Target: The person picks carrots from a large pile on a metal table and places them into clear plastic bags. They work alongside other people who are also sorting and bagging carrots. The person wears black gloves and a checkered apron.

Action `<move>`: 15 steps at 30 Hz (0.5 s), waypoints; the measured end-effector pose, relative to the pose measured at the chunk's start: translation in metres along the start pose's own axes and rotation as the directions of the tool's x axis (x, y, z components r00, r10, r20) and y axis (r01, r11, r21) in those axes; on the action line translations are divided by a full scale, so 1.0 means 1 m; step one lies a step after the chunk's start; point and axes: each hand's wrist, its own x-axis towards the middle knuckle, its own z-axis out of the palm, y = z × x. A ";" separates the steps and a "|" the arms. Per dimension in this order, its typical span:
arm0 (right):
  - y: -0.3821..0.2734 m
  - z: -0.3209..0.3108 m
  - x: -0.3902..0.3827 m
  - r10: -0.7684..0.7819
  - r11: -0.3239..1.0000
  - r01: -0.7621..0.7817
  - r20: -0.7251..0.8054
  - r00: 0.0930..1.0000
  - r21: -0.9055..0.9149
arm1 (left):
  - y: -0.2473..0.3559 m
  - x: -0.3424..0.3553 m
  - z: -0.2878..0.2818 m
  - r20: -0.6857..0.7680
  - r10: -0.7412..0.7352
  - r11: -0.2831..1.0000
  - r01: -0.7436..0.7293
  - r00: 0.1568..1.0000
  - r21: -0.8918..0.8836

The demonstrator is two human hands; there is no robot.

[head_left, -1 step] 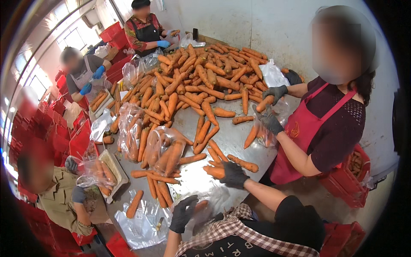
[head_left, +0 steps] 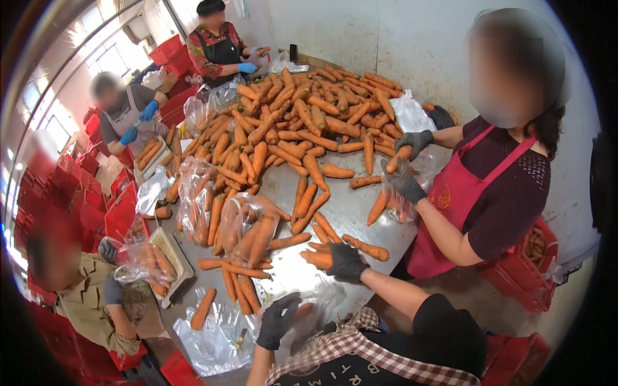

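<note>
Faces [head_left: 513, 72] are all totally blurred out, fwiw. One end of a carrot [head_left: 315, 259] is covered by the right hand [head_left: 348, 263], and the left forearm [head_left: 260, 369] gets cut off by the bottom edge.

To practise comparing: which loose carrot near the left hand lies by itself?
The carrot overlapping the flattened plastic bag, left of the left hand; neighbouring carrots lie bunched together.

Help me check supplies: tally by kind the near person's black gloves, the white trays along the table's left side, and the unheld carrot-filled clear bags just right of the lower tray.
Black gloves: 2
White trays: 2
Carrot-filled clear bags: 2
Total: 6
</note>
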 end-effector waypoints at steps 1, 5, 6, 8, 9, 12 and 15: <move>0.011 0.013 0.007 0.029 0.999 -0.029 0.004 1.000 -0.033 | 0.003 0.006 0.002 0.032 0.000 0.999 -0.002 0.999 0.040; 0.034 0.057 0.028 0.173 0.979 -0.173 -0.010 0.985 -0.112 | 0.013 0.029 0.007 0.105 0.043 0.990 -0.056 0.994 0.127; 0.049 0.081 0.027 0.150 0.976 -0.141 0.043 0.988 -0.165 | 0.002 0.029 0.009 0.104 0.002 0.995 -0.012 0.995 0.102; 0.062 0.103 0.025 0.119 0.953 -0.074 0.140 0.983 -0.295 | -0.020 0.030 0.011 0.092 0.039 0.992 -0.049 0.995 0.117; 0.060 0.101 0.025 0.113 0.928 -0.039 0.181 0.977 -0.369 | -0.023 0.030 0.012 0.091 0.020 0.994 -0.030 0.996 0.109; 0.045 0.076 0.033 0.144 0.915 -0.032 0.251 0.957 -0.401 | -0.025 0.033 0.015 0.098 -0.065 0.994 0.056 0.993 0.090; 0.079 0.085 0.058 0.206 0.975 -0.222 0.445 0.872 -0.015 | -0.018 0.043 0.018 0.136 -0.134 0.990 0.126 0.982 0.069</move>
